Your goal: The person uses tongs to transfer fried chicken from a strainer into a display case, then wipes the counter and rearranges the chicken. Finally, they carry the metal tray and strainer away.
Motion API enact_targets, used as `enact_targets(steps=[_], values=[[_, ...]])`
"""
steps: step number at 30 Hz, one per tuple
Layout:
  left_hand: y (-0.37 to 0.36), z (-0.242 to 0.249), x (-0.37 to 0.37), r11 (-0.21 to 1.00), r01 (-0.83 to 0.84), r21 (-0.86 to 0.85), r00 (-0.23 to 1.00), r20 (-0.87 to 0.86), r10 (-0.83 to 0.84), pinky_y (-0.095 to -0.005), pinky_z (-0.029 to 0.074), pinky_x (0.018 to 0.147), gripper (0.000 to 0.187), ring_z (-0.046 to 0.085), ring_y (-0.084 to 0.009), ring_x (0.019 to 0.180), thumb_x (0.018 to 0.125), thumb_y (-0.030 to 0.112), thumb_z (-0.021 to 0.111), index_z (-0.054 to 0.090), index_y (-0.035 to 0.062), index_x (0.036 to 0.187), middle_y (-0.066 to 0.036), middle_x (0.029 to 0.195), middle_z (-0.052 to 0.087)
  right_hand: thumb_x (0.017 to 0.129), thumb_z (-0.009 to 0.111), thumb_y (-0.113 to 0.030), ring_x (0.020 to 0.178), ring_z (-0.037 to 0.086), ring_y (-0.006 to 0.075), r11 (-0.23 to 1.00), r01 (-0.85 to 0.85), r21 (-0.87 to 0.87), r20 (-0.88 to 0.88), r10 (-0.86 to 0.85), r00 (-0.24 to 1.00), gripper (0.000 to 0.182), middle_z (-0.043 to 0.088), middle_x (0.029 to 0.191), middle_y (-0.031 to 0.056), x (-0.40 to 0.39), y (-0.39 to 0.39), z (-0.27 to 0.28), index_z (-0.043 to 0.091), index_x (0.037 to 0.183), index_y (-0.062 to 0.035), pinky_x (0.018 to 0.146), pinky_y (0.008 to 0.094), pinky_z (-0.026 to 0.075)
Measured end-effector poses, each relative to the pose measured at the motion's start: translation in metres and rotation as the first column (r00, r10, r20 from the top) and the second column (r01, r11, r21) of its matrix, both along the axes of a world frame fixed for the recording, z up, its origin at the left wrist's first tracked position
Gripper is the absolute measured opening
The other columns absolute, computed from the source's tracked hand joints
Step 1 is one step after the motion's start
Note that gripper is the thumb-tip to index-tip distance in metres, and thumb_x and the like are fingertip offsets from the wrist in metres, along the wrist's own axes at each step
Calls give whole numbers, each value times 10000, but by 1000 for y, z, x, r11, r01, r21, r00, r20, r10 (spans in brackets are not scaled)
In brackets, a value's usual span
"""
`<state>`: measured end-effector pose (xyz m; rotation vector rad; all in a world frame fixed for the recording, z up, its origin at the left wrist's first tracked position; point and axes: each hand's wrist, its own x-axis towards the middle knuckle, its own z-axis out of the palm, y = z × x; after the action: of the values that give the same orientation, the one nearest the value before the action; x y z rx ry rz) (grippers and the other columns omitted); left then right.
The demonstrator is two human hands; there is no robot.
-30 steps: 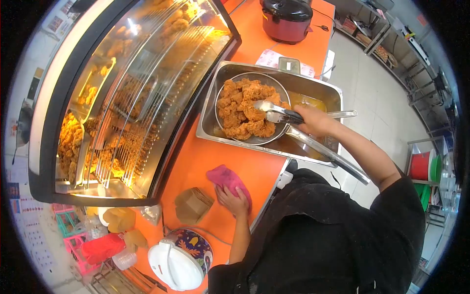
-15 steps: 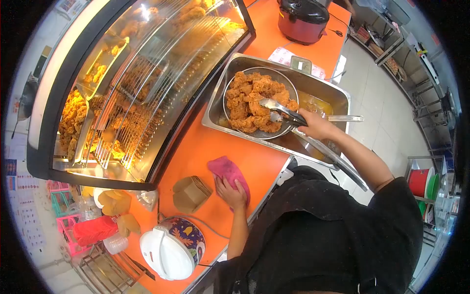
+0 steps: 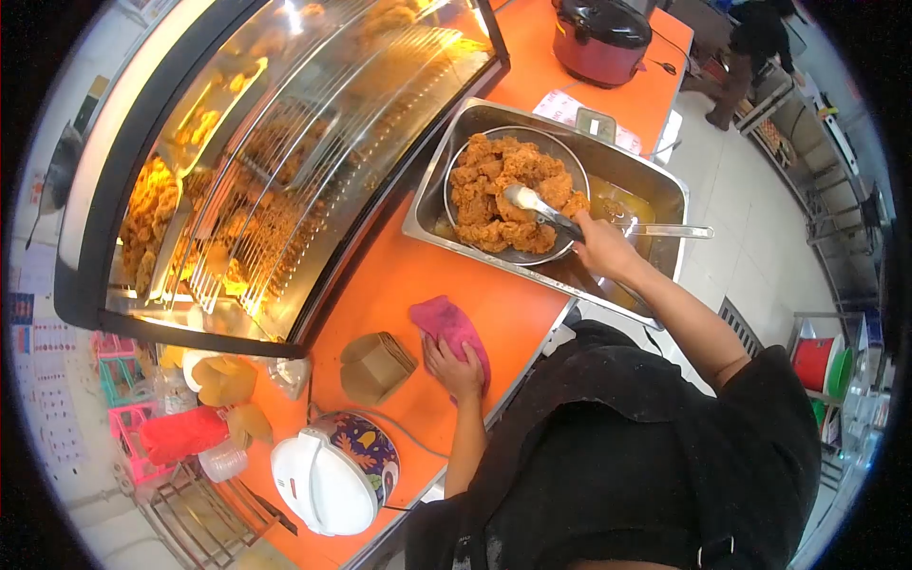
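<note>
My right hand point(image 3: 605, 250) is closed round the dark grip of metal tongs point(image 3: 540, 207), whose tips touch the fried chicken point(image 3: 503, 180). The pieces are heaped in a round wire strainer point(image 3: 449, 201), which sits in a deep steel tray point(image 3: 418, 228) with yellowish liquid in its right part. A metal handle point(image 3: 670, 231) lies across the tray's right rim. On the orange table point(image 3: 518, 328), my left hand point(image 3: 454, 369) rests with fingers apart on a crumpled pink cloth point(image 3: 446, 323).
Left of the tray stands a lit glass display case point(image 3: 275, 171) of fried food. Near my left hand are brown paper boxes point(image 3: 376, 368) and a white-lidded cooker point(image 3: 328, 484). A dark red cooker point(image 3: 598, 43) is at the back; another person point(image 3: 750, 57) stands upper right.
The tongs have turned; their tips look closer together, and their long metal end no longer shows beside my right forearm. Another person has come into view at the upper right.
</note>
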<state>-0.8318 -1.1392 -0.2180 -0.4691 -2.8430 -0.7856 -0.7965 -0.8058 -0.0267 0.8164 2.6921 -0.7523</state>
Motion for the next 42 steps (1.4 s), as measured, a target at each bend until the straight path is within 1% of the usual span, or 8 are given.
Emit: enact_targets(steps=[7, 18, 23, 24, 27, 30, 34, 42], values=[[-3, -3, 0, 998, -26, 56, 1000, -7, 26, -532, 305, 1081, 495, 391, -415, 1303, 854, 284, 584, 525, -46, 1218, -249, 1371, 448, 994, 352, -524, 1044, 602, 410, 963, 90, -253, 0, -92, 996, 640, 644, 1082, 266, 3, 27, -22, 629, 1090, 44, 901, 457, 448], [-7, 3, -1, 999, -37, 35, 996, 77, 34, -519, 301, 1078, 511, 388, -421, 1300, 815, 272, 618, 533, -27, 1220, -250, 1370, 446, 1024, 413, -397, 748, 470, 119, 869, 132, -478, -124, -216, 969, 470, 549, 802, 0, 26, 10, 40, 627, 991, 20, 674, 283, 389], [-5, -5, -1, 993, -71, 98, 994, 89, 62, -513, 291, 1103, 514, 369, -374, 1341, 829, 306, 588, 547, -25, 1221, -227, 1390, 451, 1018, 416, -421, 597, 436, 74, 876, -145, -459, -319, -11, 948, 454, 510, 684, -24, -51, -40, 74, 613, 897, -31, 536, 246, 335], [-6, -6, -2, 994, -66, 83, 993, 103, 57, -509, 288, 1108, 518, 373, -370, 1339, 827, 304, 590, 547, -26, 1224, -228, 1388, 453, 1016, 447, -405, 771, 446, 74, 859, -124, -496, -328, -54, 943, 450, 523, 797, -25, -76, -73, 91, 620, 976, 9, 671, 237, 365], [-6, -3, -2, 991, -75, 107, 994, 90, 65, -510, 278, 1118, 523, 374, -375, 1337, 823, 305, 595, 548, -29, 1223, -228, 1385, 455, 1010, 439, -435, 703, 457, 60, 589, -232, -774, -256, 44, 966, 463, 553, 759, -31, -156, -137, 100, 653, 963, -27, 607, 232, 364], [-7, 0, -3, 985, -67, 157, 996, 71, 57, -514, 277, 1119, 521, 376, -379, 1333, 824, 300, 594, 548, -31, 1224, -231, 1389, 451, 993, 439, -478, 649, 466, 87, 631, -415, -656, -483, 72, 873, 532, 529, 689, -7, -252, -201, 61, 641, 860, -4, 578, 265, 365], [-8, 1, -2, 990, -75, 115, 996, 64, 68, -516, 278, 1118, 513, 378, -384, 1327, 825, 291, 592, 550, -33, 1220, -239, 1388, 448, 955, 419, -511, 919, 656, 384, 841, -360, -403, -407, 187, 894, 608, 660, 937, 288, -368, -285, 61, 668, 977, 43, 752, 444, 498], [-6, 9, -3, 993, -39, 109, 999, 41, 35, -526, 337, 1059, 468, 432, -429, 1259, 829, 259, 587, 553, -39, 1187, -263, 1337, 480, 763, 650, -214, 956, 661, 321, 673, -605, 425, -331, 738, 589, 252, 708, 1008, 137, -375, -309, 105, 759, 939, -70, 737, 426, 546]])
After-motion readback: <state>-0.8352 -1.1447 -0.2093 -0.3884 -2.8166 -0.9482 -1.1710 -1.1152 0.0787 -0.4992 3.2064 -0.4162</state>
